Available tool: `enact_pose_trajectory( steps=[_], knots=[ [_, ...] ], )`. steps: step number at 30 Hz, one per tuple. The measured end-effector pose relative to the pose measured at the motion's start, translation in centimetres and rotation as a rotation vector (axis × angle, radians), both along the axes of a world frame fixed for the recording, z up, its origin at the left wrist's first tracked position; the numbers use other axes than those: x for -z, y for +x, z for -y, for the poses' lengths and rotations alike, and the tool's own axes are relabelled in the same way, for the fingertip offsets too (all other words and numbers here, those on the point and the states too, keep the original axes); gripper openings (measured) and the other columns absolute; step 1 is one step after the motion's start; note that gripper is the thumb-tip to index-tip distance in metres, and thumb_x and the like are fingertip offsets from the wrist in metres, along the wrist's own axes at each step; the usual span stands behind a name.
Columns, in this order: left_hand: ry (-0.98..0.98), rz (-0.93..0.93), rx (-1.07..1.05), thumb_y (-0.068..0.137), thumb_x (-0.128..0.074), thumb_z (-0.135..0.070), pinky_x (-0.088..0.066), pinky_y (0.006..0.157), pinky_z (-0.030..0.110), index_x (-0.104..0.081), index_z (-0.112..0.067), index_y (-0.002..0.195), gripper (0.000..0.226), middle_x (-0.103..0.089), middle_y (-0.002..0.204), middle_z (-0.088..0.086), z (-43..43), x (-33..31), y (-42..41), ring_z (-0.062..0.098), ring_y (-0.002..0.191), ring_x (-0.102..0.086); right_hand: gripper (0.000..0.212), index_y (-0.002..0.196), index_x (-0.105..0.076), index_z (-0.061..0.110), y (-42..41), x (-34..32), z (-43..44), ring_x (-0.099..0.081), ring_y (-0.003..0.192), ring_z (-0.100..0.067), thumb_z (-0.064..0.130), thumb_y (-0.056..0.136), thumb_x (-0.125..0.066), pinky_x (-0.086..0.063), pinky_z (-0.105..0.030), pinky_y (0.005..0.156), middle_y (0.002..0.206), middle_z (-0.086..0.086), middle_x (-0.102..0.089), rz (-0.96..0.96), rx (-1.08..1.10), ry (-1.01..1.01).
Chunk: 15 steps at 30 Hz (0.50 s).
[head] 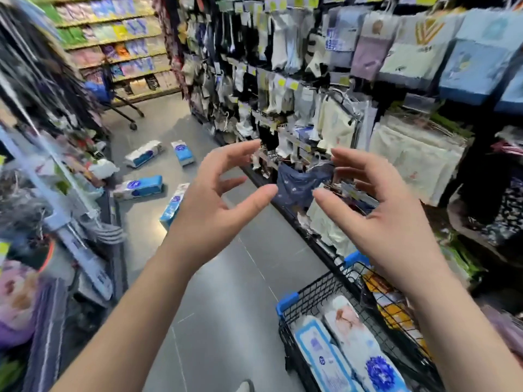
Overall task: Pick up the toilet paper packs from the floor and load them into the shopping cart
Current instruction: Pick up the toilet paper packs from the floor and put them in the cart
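Several blue-and-white toilet paper packs lie on the grey aisle floor ahead: one far pack (143,153), another (182,153) beside it, a nearer one (138,188), and one (172,206) partly hidden behind my left hand. My left hand (218,199) and my right hand (382,210) are raised in front of me, fingers spread, holding nothing. The black wire shopping cart (311,299) with blue corners stands at the lower right, below my right arm. Two packs (325,355) (365,346) lie inside it.
Hanging socks and clothing fill the rack (325,89) on the right. A shelf edge (73,239) with goods juts out on the left. A second cart (113,94) stands at the aisle's far end before stocked shelves. The floor (226,292) runs between.
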State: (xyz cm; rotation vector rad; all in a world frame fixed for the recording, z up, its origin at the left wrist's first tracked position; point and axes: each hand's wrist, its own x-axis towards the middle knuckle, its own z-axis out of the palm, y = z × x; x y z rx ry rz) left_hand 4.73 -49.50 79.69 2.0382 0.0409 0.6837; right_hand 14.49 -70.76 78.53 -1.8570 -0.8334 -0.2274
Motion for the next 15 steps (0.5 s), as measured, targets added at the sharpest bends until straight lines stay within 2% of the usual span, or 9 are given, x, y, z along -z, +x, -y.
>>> enact_pose_trajectory(
  steps=[4,9,15],
  knots=[
    [-0.045,0.029,-0.105,0.083,-0.073,-0.044,-0.049,0.105,0.037,-0.053,-0.032,0.133,0.055,-0.057,0.138,-0.013,-4.4,-0.2,-2.6,0.008,0.133,-0.051,0.053,0.137,-0.056,0.032,-0.6,-0.6,-5.3,-0.057,0.124,-0.002,0.041,0.088,-0.073,-0.046,-0.033,0.108,0.131,0.013,-0.060,0.009,-0.091,-0.003],
    [-0.056,0.035,-0.181,0.085,-0.074,-0.036,-0.049,0.105,0.035,-0.054,-0.028,0.134,0.053,-0.058,0.135,-0.015,-10.9,-0.8,-4.5,0.004,0.132,-0.050,0.051,0.136,-0.057,0.028,-0.8,-1.4,-13.2,-0.059,0.119,-0.004,0.037,0.089,-0.074,-0.047,-0.032,0.106,0.127,0.009,-0.062,0.048,-0.175,-0.005],
    [-0.040,0.023,-0.238,0.085,-0.075,-0.037,-0.048,0.107,0.039,-0.054,-0.034,0.132,0.052,-0.057,0.137,-0.013,-20.8,-1.2,-6.7,0.004,0.132,-0.050,0.052,0.137,-0.057,0.027,-1.0,-2.3,-23.7,-0.060,0.119,-0.004,0.035,0.089,-0.075,-0.047,-0.031,0.106,0.129,0.009,-0.062,0.069,-0.253,0.000]
  ],
)
